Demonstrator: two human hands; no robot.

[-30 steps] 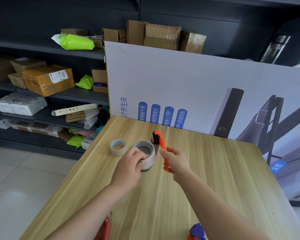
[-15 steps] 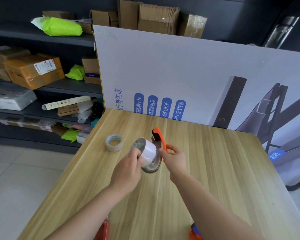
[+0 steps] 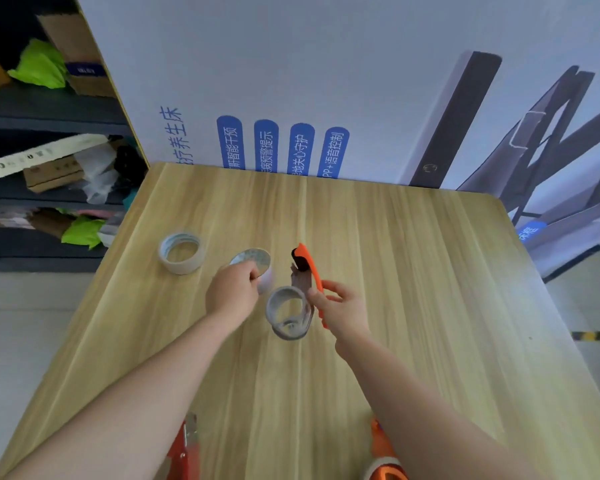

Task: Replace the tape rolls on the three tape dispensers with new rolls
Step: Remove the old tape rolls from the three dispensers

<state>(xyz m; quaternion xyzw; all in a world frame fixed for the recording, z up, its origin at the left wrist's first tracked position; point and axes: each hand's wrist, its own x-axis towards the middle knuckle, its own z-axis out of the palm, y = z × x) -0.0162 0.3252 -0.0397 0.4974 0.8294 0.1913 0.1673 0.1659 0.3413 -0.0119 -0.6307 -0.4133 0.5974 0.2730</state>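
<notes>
gripping a white tape roll point(image 3: 253, 262) in the curled left hand point(image 3: 232, 292), just beside the grey ring hub point(image 3: 272, 307) of the orange plastic tape dispenser point(image 3: 313, 271), pinched in the right hand point(image 3: 343, 308) above the light wooden table point(image 3: 430, 289). risks dropping it (thin fingertip pinch), or confusing rolls with the pale tape roll point(image 3: 179, 269) lying near.

Both bare forearms extended forward. Left hand point(image 3: 232, 292) grips white tape roll point(image 3: 253, 261); right hand point(image 3: 342, 306) pinches orange plastic tape dispenser point(image 3: 316, 277).
</notes>
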